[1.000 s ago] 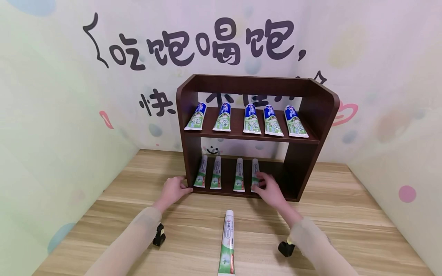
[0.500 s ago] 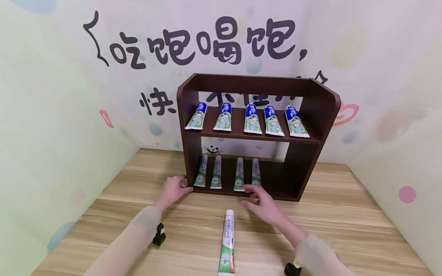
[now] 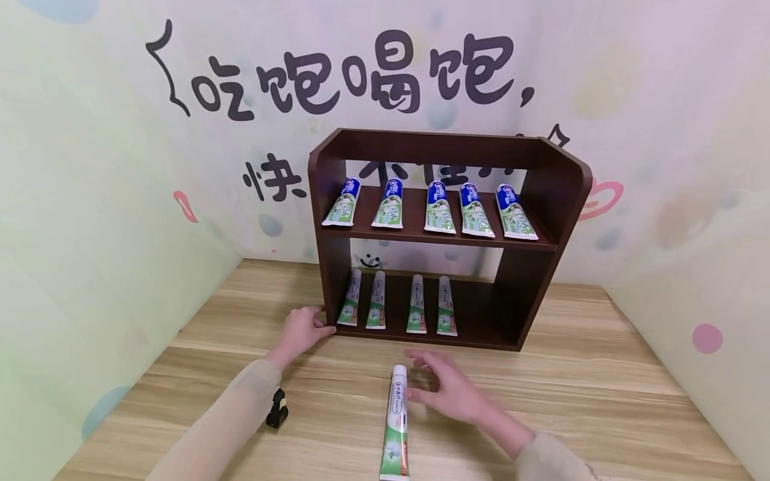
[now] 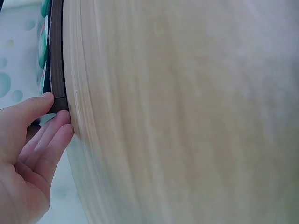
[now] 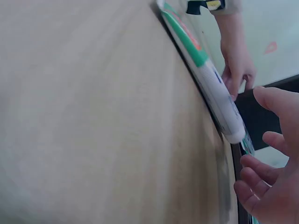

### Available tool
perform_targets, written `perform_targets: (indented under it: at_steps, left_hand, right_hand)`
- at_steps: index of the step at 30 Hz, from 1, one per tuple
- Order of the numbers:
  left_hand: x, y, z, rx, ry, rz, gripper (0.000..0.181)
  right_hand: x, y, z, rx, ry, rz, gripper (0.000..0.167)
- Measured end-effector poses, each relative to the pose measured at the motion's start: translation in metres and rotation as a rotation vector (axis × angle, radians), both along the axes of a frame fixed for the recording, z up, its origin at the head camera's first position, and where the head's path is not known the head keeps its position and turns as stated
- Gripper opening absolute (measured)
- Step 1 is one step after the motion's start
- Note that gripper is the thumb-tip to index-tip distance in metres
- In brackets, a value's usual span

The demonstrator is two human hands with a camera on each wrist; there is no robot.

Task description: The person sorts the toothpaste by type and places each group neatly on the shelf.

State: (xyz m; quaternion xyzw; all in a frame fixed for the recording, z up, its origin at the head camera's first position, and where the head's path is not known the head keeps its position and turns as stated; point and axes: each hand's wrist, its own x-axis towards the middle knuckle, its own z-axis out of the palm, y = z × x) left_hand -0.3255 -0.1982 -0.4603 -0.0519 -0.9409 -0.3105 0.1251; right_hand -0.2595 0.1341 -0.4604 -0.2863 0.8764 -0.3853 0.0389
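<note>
A white and green toothpaste tube [image 3: 395, 424] lies on the wooden table in front of a dark brown two-tier shelf [image 3: 442, 149], its cap toward the shelf. My right hand [image 3: 450, 391] hovers just right of the tube's cap end, thumb and fingers spread, holding nothing. In the right wrist view that tube [image 5: 217, 95] is apart from my fingers. My left hand [image 3: 301, 334] grips the shelf's lower left corner, thumb on the front edge. The left wrist view shows the thumb and fingers of this hand [image 4: 35, 149] around the corner [image 4: 58, 103].
Several blue and green toothpaste tubes, one of them at the far right [image 3: 515, 212], lean in the upper tier. Several white and green tubes, such as the rightmost one [image 3: 446, 307], line the lower tier. A patterned wall [image 3: 180, 153] closes off the back and sides.
My right hand has let go of the rightmost lower-tier tube and come down and left, to beside the tube on the table. My left hand has stayed at the shelf corner.
</note>
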Motion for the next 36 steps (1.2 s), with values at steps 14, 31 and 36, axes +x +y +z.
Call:
perform_targets:
  at_steps: [14, 31, 36]
  left_hand:
    - [0.001, 0.002, 0.003, -0.014, 0.001, 0.009, 0.052]
    - [0.003, 0.001, 0.0, -0.016, 0.016, 0.005, 0.05]
    - [0.003, 0.001, 0.0, -0.012, 0.009, 0.011, 0.051]
  right_hand:
    - [0.021, -0.014, -0.004, 0.17, 0.096, -0.021, 0.088]
    - [-0.002, -0.014, 0.0, 0.142, -0.001, 0.001, 0.086]
    - [-0.008, -0.012, 0.0, 0.144, 0.01, 0.002, 0.084]
